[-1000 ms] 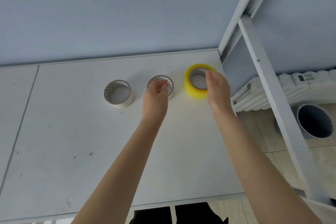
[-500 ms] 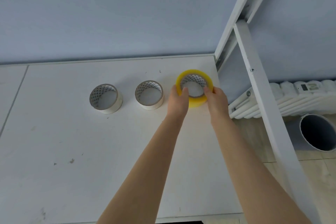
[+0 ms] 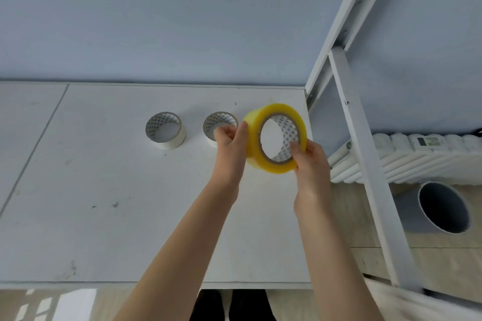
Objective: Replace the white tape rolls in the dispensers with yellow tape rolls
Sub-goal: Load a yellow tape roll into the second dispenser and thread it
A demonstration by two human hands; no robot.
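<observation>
Now that you've lifted the yellow tape roll (image 3: 254,143) off the table (image 3: 104,190), it's tilted on edge between your hands: left hand (image 3: 230,148) fingers curled against its outer band, right hand (image 3: 311,161) pinching the near rim. Half a second ago it lay flat. Just beyond your left fingertips sits one white roll (image 3: 221,118), with a second white roll (image 3: 169,144) further left, both loose. No dispenser in view, so loading likely comes next.

A yellow tape roll (image 3: 276,167) filled the gap between left fingers (image 3: 229,133) and right fingers (image 3: 296,148). One white roll (image 3: 221,117) stood just behind the left fingers, a second white roll (image 3: 169,144) further left. A frame post (image 3: 365,164) barred the right; the tabletop (image 3: 104,216) nearer lay open.
</observation>
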